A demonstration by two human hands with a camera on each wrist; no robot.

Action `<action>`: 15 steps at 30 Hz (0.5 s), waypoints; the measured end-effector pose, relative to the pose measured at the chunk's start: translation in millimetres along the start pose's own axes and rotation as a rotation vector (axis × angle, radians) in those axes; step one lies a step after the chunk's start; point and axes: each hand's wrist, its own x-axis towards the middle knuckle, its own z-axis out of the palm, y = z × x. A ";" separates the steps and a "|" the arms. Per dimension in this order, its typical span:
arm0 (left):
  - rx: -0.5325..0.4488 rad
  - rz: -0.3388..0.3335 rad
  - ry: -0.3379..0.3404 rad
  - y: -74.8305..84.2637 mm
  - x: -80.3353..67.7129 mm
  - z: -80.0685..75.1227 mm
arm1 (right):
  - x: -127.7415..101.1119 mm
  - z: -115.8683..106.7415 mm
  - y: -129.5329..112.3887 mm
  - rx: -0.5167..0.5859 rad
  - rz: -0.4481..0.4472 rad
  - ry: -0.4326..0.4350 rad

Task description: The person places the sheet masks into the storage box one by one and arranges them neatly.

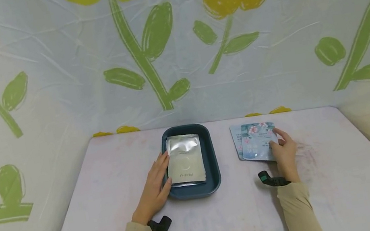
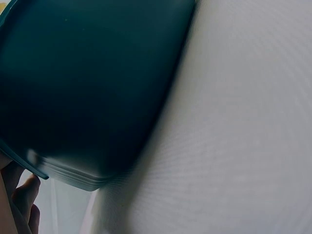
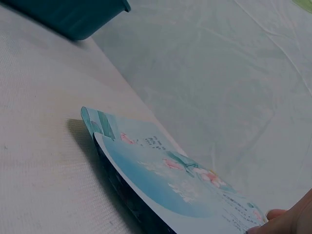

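On the table stands a dark blue-green tray (image 1: 214,180) holding silver-and-cream foil packets (image 1: 186,168) lettered PMPM. My left hand (image 1: 154,186) lies along the tray's left side, its fingers extended over the rim. From the left wrist, the tray's outer wall (image 2: 97,87) fills much of the view, with fingers (image 2: 27,192) at its lower left rim. To the right, two light-blue flowered sachets overlap. My right hand (image 1: 284,152) pinches the upper sachet (image 1: 257,142) at its right edge, thumb on the printed face. The other sachet (image 1: 236,139) lies partly hidden beneath it.
The table (image 1: 239,221) has a pale cloth and ends at a flower-printed backdrop (image 1: 81,67). Black wrist cameras sit on the left wrist (image 1: 160,225) and the right wrist (image 1: 273,180). In the right wrist view, the tray (image 3: 83,19) stands beyond the sachets.
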 end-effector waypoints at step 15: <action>0.004 0.006 0.003 -0.9 0.2 0.7 | -0.8 4.6 -1.6 0.207 -0.102 -0.050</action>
